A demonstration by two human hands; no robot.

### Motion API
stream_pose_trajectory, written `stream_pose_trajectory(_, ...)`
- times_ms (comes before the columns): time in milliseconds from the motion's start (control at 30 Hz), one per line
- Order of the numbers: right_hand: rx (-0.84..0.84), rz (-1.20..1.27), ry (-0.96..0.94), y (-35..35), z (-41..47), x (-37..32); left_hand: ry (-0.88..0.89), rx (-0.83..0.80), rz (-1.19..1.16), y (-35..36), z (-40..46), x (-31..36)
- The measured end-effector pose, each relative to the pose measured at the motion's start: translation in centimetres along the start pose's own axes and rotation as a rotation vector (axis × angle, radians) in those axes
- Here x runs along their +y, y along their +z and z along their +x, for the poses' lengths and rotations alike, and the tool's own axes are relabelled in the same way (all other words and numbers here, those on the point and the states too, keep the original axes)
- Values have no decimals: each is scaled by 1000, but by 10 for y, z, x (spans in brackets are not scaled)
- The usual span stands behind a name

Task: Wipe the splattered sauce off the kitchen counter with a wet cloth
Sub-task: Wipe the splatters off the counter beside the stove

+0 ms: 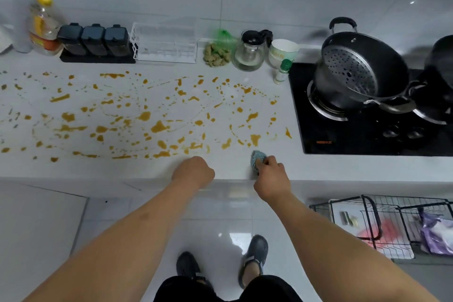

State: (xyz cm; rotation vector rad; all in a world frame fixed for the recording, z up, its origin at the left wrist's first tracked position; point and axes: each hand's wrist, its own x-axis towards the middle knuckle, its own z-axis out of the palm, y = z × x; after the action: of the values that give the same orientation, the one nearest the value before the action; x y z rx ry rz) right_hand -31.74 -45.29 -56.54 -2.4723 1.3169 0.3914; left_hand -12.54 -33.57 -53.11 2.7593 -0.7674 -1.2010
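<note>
Fingers (266, 161) of the right hand (270, 176) pinch the cloth (257, 158); left hand (193, 170) fisted, empty.

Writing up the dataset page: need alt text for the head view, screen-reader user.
Orange sauce splatter covers a white kitchen counter, seen from above. The right hand holds a blue-grey cloth at the front edge; the left hand, a closed fist, rests beside it. A steamer pot sits on the black hob at right.

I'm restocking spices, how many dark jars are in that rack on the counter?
3, side by side: left jar, middle jar, right jar. None seem hidden.
</note>
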Motion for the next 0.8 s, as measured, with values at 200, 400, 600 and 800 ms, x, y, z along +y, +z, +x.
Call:
stream_pose_trajectory(200, -16, 18, 165, -28, 47, 70, -245, -7, 71, 28, 22, 39)
stream_pose_trajectory(400, -67, 61, 66, -58, 118, 88, -430, 104, 46, 42, 26, 62)
stream_pose_trajectory(600, -19, 23, 20, -79, 166, 87, -414, 96, 122, 42, 35, 68)
stream_pose_trajectory(800, 16, -89, -168, -57, 122, 75, -427, 81, 109, 38, 32, 70)
